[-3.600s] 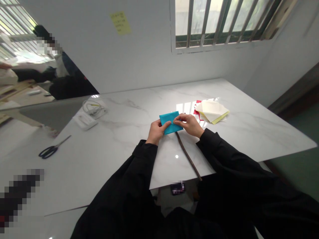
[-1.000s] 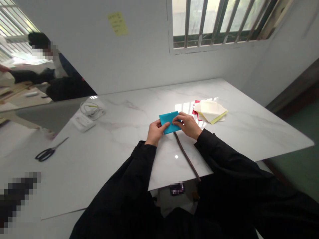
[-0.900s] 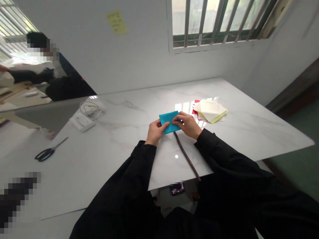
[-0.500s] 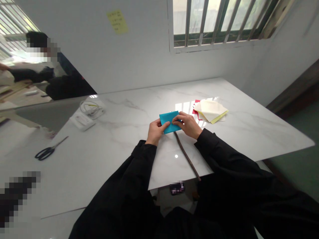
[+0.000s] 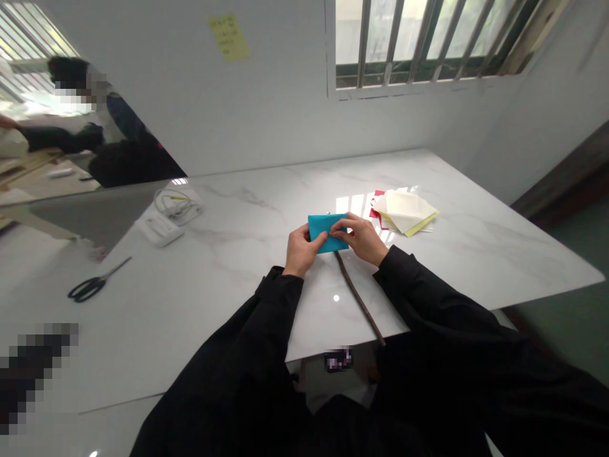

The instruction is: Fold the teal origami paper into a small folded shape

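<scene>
A folded piece of blue paper (image 5: 323, 225) is held up between my two hands above the white marbled table (image 5: 247, 235). My left hand (image 5: 301, 251) grips its left side, with the thumb lying on the front. On the right side, my right hand (image 5: 362, 238) pinches the paper, its thumb and fingertips close to my left thumb. A thin brown stick (image 5: 358, 298) lies below the paper and runs down to the table's front edge; its upper end is hidden behind the paper.
Stacked cream, yellow and red papers (image 5: 405, 212) lie to the right. On the left are scissors (image 5: 98, 282), a white box (image 5: 159, 230) and a coiled cable (image 5: 175, 206). A yellow note (image 5: 228, 38) hangs on the wall. Another person (image 5: 124, 133) sits at the far left.
The blue paper has been turned slightly, so its top edge now looks more level. Both hands keep hold of it. The whole view has shifted a little.
</scene>
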The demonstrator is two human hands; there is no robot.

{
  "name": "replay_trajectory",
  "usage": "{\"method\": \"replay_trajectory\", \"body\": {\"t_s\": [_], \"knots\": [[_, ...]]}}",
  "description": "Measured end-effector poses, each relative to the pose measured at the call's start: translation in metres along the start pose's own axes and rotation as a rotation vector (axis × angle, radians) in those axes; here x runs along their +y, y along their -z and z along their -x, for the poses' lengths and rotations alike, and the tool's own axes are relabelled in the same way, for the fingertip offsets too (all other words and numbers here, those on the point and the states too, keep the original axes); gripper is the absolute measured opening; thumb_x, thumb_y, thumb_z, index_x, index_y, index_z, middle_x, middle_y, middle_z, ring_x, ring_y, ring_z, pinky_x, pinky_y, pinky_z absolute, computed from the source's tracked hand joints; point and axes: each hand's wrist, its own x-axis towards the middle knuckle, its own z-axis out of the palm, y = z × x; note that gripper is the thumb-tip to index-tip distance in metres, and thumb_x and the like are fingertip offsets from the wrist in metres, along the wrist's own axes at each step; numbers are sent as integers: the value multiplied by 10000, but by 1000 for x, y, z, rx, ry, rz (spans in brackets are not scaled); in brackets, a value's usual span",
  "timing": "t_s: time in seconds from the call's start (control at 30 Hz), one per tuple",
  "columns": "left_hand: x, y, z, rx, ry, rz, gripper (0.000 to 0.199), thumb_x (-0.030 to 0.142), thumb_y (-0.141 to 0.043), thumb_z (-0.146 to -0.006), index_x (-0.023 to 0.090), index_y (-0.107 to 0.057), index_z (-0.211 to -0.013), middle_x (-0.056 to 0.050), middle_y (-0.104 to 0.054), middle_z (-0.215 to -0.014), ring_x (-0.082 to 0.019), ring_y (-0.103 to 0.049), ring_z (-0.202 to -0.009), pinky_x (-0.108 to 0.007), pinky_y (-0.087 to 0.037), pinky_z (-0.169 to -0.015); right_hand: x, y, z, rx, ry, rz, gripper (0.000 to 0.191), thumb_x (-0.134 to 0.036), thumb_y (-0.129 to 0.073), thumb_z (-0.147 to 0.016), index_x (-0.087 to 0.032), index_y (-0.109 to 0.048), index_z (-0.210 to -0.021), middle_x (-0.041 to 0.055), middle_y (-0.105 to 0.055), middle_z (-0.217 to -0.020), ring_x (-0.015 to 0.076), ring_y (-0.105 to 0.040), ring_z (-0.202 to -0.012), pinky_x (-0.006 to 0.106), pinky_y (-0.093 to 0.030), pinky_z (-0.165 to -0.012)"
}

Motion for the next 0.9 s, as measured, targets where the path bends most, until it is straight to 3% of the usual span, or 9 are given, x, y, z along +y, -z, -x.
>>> {"method": "replay_trajectory", "body": {"t_s": [0.5, 0.9], "knots": [[10, -2, 4, 0, -29, -24, 406, 438, -882, -729, 137, -799, -987, -61, -794, -896, -226, -710, -809, -336, -575, -795, -2, 0, -1, -21, -65, -20, 66, -212, -733, -976, -220, -793, -950, 27, -590, -936, 157, -616, -792, 342, -584, -808], [7, -2, 2, -38, -35, 13, 451, 480, -888, -744, 131, -796, -1014, -71, -803, -930, -226, -718, -837, -344, -589, -825, -3, 0, -2, 11, -113, -26, 64, -237, -750, -955, -217, -806, -931, 26, -578, -907, 144, -589, -733, 315, -573, -727]]}}
